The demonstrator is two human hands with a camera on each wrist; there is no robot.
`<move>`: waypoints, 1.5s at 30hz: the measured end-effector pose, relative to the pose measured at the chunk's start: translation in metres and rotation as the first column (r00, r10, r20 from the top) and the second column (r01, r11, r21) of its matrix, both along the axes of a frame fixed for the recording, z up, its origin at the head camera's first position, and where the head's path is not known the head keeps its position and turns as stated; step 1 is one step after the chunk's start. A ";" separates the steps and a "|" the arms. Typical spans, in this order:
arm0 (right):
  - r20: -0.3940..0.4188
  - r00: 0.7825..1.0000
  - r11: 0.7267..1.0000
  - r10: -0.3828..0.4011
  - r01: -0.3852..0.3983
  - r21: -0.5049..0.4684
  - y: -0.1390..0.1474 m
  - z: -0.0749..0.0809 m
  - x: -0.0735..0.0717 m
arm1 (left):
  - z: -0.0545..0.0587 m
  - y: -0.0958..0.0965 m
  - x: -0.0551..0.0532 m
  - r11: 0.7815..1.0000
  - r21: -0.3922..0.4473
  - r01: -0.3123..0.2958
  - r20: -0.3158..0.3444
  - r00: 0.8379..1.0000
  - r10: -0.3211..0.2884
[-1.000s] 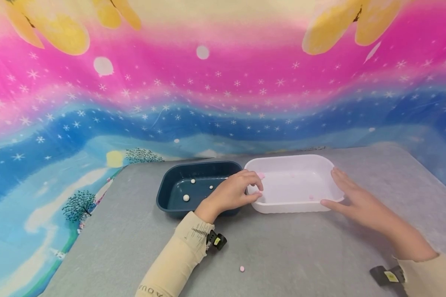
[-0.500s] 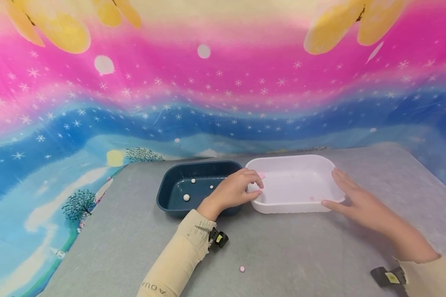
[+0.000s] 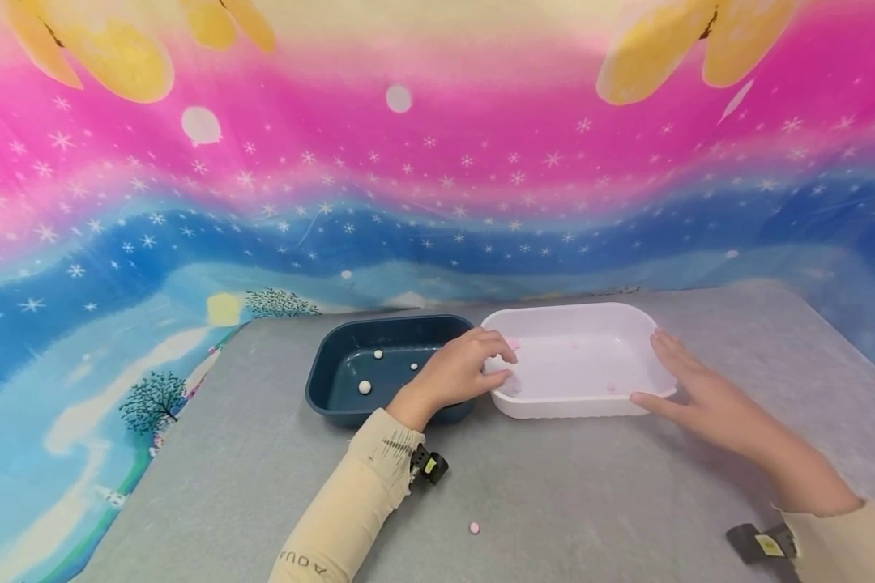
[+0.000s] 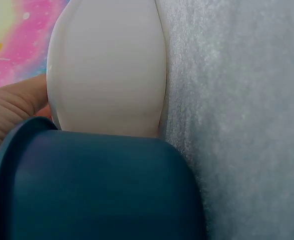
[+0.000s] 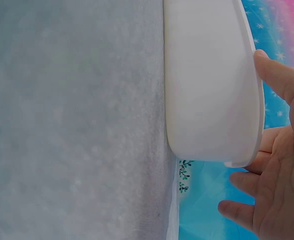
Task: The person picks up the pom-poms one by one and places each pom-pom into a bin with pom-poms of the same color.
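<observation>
My left hand (image 3: 455, 368) reaches across the right end of the dark blue tub (image 3: 321, 397) to the left end of the white tub (image 3: 576, 409). Its thumb and fingers stand apart over the white tub, with a faint pinkish blur just below the thumb. Part of that hand (image 4: 17, 107) shows behind the tub rims in the left wrist view. My right hand (image 3: 707, 397) touches the white tub's right end, fingers straight and thumb on the front rim. Small pink pieces (image 3: 611, 387) lie in the white tub. Several white balls (image 3: 365, 388) sit in the blue one.
One pink ball (image 3: 475, 528) lies on the grey tabletop (image 3: 591, 502) in front of the tubs. The two tubs stand side by side near the table's back edge. Behind hangs a colourful printed cloth (image 3: 437, 162).
The left thumb and fingers have parted slightly, and the pink bit at the thumb tip no longer shows there. My right hand stays at the white tub's end.
</observation>
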State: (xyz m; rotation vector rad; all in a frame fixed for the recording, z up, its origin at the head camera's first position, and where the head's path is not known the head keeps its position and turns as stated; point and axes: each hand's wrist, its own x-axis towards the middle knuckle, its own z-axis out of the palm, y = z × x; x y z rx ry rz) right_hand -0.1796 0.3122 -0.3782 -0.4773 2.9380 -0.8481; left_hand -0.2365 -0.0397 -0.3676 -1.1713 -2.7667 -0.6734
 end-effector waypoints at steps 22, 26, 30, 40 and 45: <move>0.009 1.000 1.000 -0.005 0.005 -0.001 -0.001 0.001 0.000 | 0.021 -0.017 0.016 0.999 -0.001 0.045 -0.072 0.996 -0.045; 0.009 1.000 1.000 -0.004 0.004 -0.004 -0.001 0.000 0.000 | 0.025 -0.021 0.023 0.999 -0.016 0.041 -0.096 0.994 -0.042; 0.012 1.000 1.000 -0.003 0.003 -0.009 -0.001 0.000 0.000 | 0.029 -0.025 0.032 0.998 -0.039 0.044 -0.125 0.991 -0.049; 0.024 1.000 1.000 -0.006 0.006 -0.011 -0.003 0.002 -0.001 | 0.032 -0.034 0.050 0.995 -0.069 0.075 -0.128 0.988 -0.083; 0.019 1.000 1.000 -0.002 0.002 -0.013 -0.002 0.002 0.000 | 0.032 -0.036 0.057 0.992 -0.079 0.099 -0.141 0.984 -0.109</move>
